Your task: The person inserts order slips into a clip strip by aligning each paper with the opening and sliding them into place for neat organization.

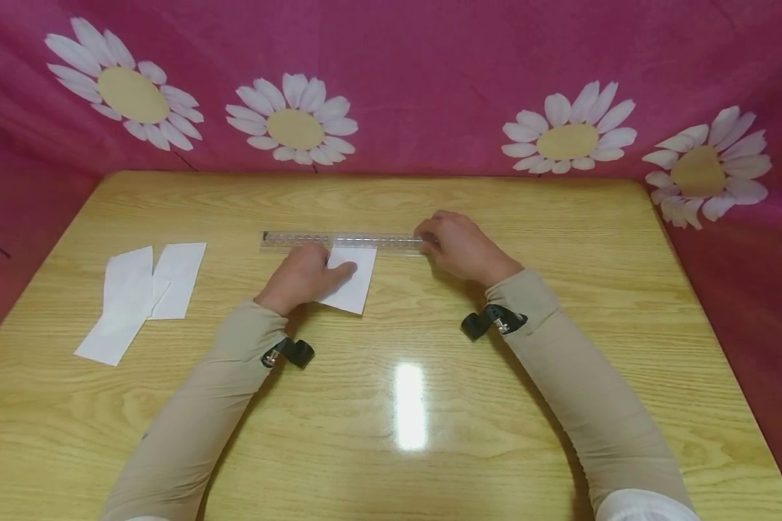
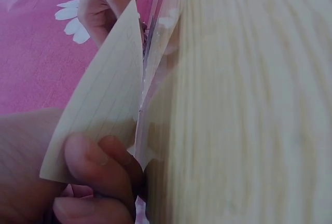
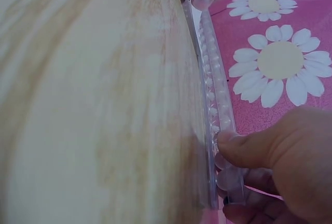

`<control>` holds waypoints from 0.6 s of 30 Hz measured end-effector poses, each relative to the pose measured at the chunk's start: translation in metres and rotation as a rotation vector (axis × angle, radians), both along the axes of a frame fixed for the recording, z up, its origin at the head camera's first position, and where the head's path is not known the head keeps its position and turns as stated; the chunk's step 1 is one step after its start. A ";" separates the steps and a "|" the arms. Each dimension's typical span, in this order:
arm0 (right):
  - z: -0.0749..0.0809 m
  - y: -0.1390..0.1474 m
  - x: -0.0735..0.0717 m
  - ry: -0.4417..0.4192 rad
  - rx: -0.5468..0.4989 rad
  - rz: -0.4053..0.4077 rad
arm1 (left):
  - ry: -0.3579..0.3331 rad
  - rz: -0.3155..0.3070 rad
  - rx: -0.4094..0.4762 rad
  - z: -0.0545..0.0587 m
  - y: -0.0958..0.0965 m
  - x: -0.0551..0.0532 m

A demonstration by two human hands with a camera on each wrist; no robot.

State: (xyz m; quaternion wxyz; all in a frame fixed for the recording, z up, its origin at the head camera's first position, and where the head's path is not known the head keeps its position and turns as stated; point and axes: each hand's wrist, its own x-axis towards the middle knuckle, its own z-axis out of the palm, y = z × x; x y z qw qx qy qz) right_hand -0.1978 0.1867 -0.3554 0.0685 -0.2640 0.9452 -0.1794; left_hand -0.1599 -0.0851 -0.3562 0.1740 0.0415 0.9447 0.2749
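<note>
Across the table lies a long clear plastic ruler (image 1: 394, 243), with a row of rounded shapes along it in the right wrist view. My right hand (image 1: 461, 247) pinches its right end between thumb and fingers. A small white sheet of paper (image 1: 358, 289) meets the ruler's near side at its top edge. My left hand (image 1: 305, 273) holds this sheet near its left side, thumb on the upper face. In the left wrist view the curled fingers (image 2: 96, 162) press the sheet's faintly lined other face, and the sheet stands tilted up off the table.
Two white paper pieces (image 1: 127, 289) lie at the left of the wooden table (image 1: 339, 449), one partly over the other. A pink cloth (image 1: 423, 87) with daisies hangs behind the table and at its sides. Black wrist mounts (image 1: 289, 353) stick out from both sleeves.
</note>
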 end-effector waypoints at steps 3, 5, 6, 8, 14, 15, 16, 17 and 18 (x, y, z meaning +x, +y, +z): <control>-0.001 0.000 -0.001 -0.001 0.000 0.000 | 0.001 -0.001 -0.003 0.000 0.001 0.000; -0.001 0.000 -0.001 0.001 0.002 0.004 | 0.002 -0.004 -0.001 0.000 0.001 0.000; -0.001 0.000 -0.001 0.002 0.001 0.004 | 0.004 -0.003 0.001 0.000 0.001 0.000; -0.001 0.000 -0.001 0.003 0.003 0.007 | 0.005 -0.002 0.007 0.000 0.002 0.001; -0.001 0.001 -0.001 -0.003 0.002 0.008 | 0.004 0.002 0.010 -0.001 0.004 0.000; -0.001 0.001 -0.001 -0.002 0.002 0.009 | 0.004 0.000 0.004 -0.001 0.004 0.000; -0.001 0.001 -0.001 -0.001 0.001 0.009 | 0.003 -0.001 0.001 -0.001 0.005 0.000; -0.001 0.001 -0.001 0.000 0.000 0.009 | 0.003 -0.002 -0.002 -0.001 0.005 0.000; -0.001 0.001 -0.001 0.001 -0.001 0.010 | 0.004 -0.003 -0.006 -0.001 0.005 0.000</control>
